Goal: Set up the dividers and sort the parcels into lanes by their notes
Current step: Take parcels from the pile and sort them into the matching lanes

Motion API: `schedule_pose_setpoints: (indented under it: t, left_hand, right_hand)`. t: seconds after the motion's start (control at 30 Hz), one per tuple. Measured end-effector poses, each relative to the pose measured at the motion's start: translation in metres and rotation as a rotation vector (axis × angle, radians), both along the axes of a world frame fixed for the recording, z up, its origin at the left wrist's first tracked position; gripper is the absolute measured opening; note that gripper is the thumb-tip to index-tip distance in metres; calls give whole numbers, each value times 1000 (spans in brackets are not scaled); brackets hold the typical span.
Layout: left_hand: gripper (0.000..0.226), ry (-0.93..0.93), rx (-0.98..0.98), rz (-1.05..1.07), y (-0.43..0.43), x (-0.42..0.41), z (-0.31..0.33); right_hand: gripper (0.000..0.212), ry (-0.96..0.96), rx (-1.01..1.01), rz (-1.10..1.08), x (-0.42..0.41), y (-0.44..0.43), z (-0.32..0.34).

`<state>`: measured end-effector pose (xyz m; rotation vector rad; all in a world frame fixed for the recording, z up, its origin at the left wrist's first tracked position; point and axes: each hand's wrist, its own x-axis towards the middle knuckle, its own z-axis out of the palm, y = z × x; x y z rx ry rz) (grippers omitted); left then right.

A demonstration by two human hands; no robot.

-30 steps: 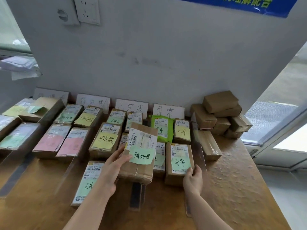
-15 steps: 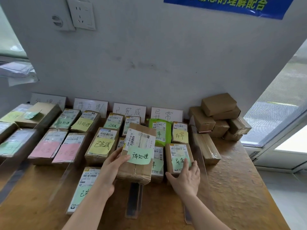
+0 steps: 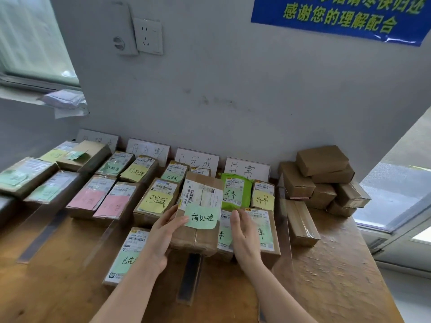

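left hand (image 3: 161, 236) grips parcel (image 3: 200, 194), green note (image 3: 202, 217) "待处理"; right hand (image 3: 242, 234) flat alongside.

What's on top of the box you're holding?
A green note and a white label sit on the box. The note covers the label's lower edge.

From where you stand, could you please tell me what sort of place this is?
Probably a parcel sorting or pickup room: courier parcels with sticky notes lie in lanes on a wooden table, handwritten lane signs lean against the wall, and a blue printed notice hangs above.
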<state>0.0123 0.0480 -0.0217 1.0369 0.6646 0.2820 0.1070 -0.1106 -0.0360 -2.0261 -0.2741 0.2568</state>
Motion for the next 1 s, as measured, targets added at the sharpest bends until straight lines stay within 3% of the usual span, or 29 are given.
schedule_pose_setpoints:
  t: [0.07,0.23,0.4,0.63,1.0]
  left_hand:
    - [58,-17,-1,31,0,-4,2]
    - [71,-35,-18,89,7,-26,4]
    - [34,-36,-17,156,27,-56,6]
    - [20,-27,-40,239,75,-101,18]
    - [35,27,92,187,189,-177,10]
  right_hand:
    - [95,139,140,106,-8,11,11]
    - [80,356,262,322,-29,32,27]
    - [58,310,212,354,-51,61,30]
    - [46,312,276,349,-92,120,31]
    - [35,314,262,220,-175,233,29]
